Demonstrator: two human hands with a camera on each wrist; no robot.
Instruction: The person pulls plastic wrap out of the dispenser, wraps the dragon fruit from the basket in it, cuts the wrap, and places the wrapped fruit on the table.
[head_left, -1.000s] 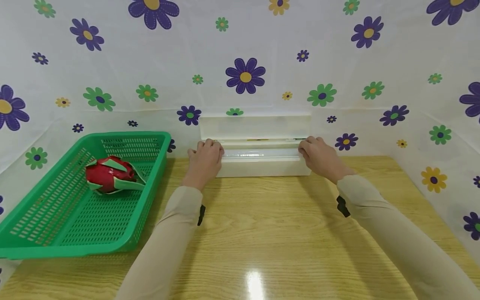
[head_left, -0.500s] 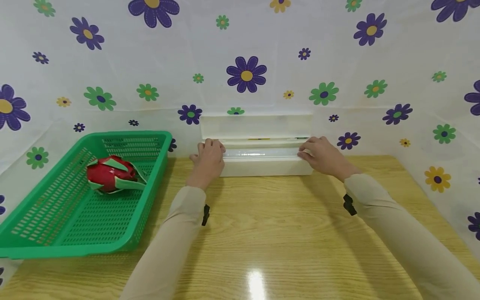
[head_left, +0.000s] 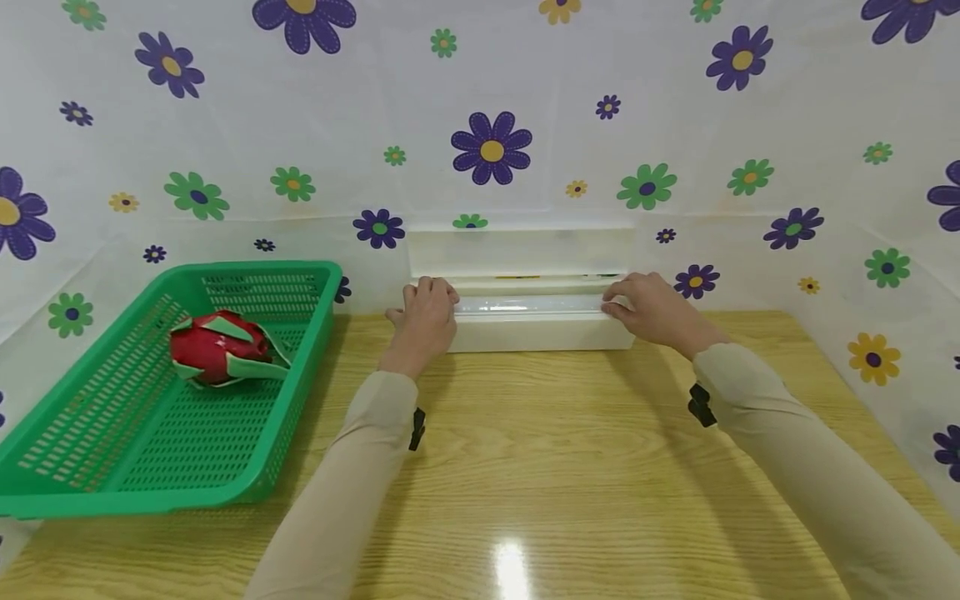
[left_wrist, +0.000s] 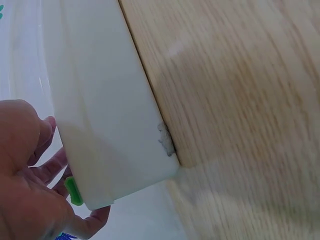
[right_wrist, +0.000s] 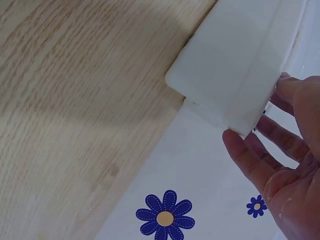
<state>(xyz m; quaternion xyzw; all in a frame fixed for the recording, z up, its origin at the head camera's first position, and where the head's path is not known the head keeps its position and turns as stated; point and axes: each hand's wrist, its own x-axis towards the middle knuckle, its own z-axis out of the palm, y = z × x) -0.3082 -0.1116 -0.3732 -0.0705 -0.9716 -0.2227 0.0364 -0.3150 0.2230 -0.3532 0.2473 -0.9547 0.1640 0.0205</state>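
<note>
A long white cling film dispenser (head_left: 540, 335) stands at the back of the table with its lid (head_left: 525, 252) raised against the cloth. Shiny clear film (head_left: 517, 305) shows along its trough. My left hand (head_left: 426, 321) grips the dispenser's left end, fingers over the top edge. In the left wrist view, the thumb lies at the end wall and a small green piece (left_wrist: 73, 191) sits near the fingers. At the opposite end, my right hand (head_left: 652, 310) holds the corner, its thumb (right_wrist: 247, 157) against the end and its fingers along the upper edge.
A green plastic basket (head_left: 258, 467) stands on the left, holding a red dragon fruit (head_left: 217, 348) with green scales. Flower-printed white cloth (head_left: 337, 108) rises behind the wooden table (head_left: 562, 467) and along its right side.
The dispenser has slid slightly to the right, with both hands moving along at its ends. The right hand's fingers have shifted a little on the corner. Basket and dragon fruit stay put.
</note>
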